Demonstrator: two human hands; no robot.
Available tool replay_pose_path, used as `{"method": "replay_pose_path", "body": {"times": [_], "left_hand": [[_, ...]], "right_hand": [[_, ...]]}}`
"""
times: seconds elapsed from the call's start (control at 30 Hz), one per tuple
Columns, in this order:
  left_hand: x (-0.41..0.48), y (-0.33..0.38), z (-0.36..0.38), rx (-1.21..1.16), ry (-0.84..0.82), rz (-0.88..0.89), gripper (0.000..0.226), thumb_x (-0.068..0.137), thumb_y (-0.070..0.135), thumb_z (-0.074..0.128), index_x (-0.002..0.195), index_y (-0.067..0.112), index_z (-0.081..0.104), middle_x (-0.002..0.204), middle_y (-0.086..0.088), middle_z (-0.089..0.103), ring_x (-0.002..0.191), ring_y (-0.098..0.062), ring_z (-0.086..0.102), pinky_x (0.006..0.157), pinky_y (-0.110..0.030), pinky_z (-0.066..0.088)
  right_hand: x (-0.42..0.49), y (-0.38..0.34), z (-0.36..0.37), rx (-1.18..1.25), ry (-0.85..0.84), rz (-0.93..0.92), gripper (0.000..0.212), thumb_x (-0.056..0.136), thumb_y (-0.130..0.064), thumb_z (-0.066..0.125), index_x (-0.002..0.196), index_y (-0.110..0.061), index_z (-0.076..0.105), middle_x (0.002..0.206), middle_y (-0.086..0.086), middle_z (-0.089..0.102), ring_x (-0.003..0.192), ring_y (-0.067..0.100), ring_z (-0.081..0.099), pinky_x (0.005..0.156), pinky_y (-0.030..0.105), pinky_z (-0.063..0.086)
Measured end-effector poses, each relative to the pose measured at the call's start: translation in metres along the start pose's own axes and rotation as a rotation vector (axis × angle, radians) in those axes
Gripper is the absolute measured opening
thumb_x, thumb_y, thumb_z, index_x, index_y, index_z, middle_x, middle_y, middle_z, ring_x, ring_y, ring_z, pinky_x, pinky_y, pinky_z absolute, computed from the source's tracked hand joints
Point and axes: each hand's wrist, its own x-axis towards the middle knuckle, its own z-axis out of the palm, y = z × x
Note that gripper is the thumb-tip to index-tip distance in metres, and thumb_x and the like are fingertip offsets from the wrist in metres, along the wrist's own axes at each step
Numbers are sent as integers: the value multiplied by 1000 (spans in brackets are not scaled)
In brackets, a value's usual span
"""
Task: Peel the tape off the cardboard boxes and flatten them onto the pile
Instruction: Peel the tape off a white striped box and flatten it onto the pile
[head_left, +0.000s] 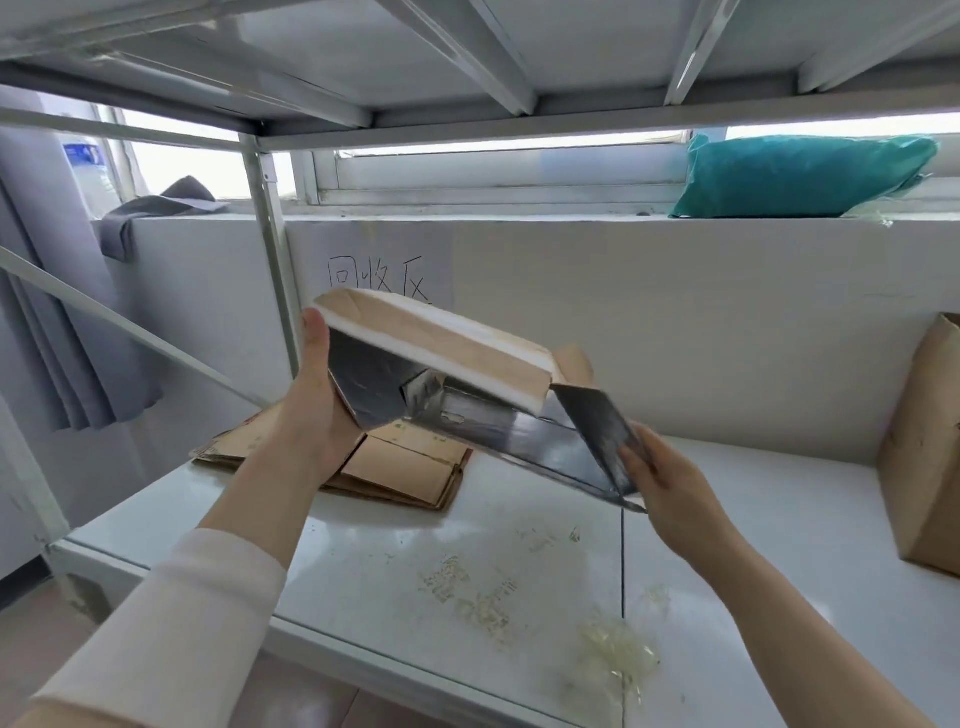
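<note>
Now one foil-lined box (441, 343) is held in the air, tilted, above the white shelf (779, 519), and two hands are on it. The left hand (317, 410) grips the left end of the box, with the thumb lying along the upper edge and the palm under the silver side. The right hand (670, 488) pinches one foil flap (597, 421) at the lower right end, between thumb and fingers. The box is open and shows brown cardboard outside, a white layer in the wall and silver foil inside.

Behind the left hand one pile (405, 467) of flattened cardboard lies on the shelf, near the wall. One more cardboard box (930, 452) stands at the right edge of the view, well apart from the pile. One clump of tape scraps (618, 649) lies on the front part of the shelf. On the window ledge there are one teal bag (800, 176) and one grey cloth (150, 213). One paper sheet (384, 260) with handwritten characters is on the wall.
</note>
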Motion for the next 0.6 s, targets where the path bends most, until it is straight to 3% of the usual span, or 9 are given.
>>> {"method": "replay_pose_path", "body": {"times": [0.07,0.17,0.23,0.33,0.4,0.43,0.5,0.57,0.6], "left_hand": [[1,-4,-1,-7,81,-31,64,84,63,40,130,19,48,114,-8,66,104,-29,65,80,-48,56],[5,-12,-2,-61,259,-64,51,85,43,59,126,15,51,113,-8,65,98,-27,64,70,-46,59],[9,-18,-10,-89,385,-57,41,87,26,62,124,12,53,111,-8,64,90,-23,64,61,-38,59],[2,-28,-37,-156,506,-32,31,91,22,57,121,13,56,107,-4,67,87,-20,64,68,-35,54],[-19,-33,-56,-229,518,-3,17,93,20,53,108,16,60,95,1,73,87,-18,65,75,-38,54],[-33,-36,-66,-265,537,17,11,94,18,51,101,17,61,83,4,75,85,-16,65,74,-36,53],[-62,-49,-87,-329,574,34,14,96,16,47,94,19,60,72,8,74,85,-13,65,76,-35,51],[-86,-70,-109,-406,595,6,19,97,18,42,100,20,61,74,8,75,86,-14,65,83,-38,50],[-97,-82,-119,-428,626,-20,21,97,19,41,107,19,60,76,7,75,85,-15,66,84,-39,52]], "right_hand": [[-7,3,4,-128,-97,-65,39,97,-12,41,123,-41,47,108,-6,60,96,11,55,70,-5,36],[-16,5,16,-309,-190,-198,44,96,-14,42,123,-48,42,120,-18,52,107,10,55,84,0,37],[-20,4,27,-375,-223,-252,44,97,-20,41,126,-53,39,127,-19,51,112,13,55,92,17,44],[-23,-6,41,-296,-374,-130,40,97,-32,37,118,-66,29,131,-22,45,117,8,48,99,21,38],[-28,-22,49,-75,-495,29,31,91,-48,33,118,-57,43,133,-25,44,120,1,43,102,21,35],[-30,-25,56,31,-504,77,40,87,-53,31,120,-45,53,130,-22,48,116,-2,45,98,15,34],[-31,-27,72,28,-467,73,48,92,-46,30,122,-21,58,128,-7,52,113,2,46,89,5,32],[-33,-18,97,-207,-462,49,42,97,-41,31,131,-25,50,143,-5,40,133,12,31,105,16,23],[-35,-12,109,-319,-491,80,42,96,-43,30,135,-33,43,149,-8,30,140,15,20,113,33,18]]}}
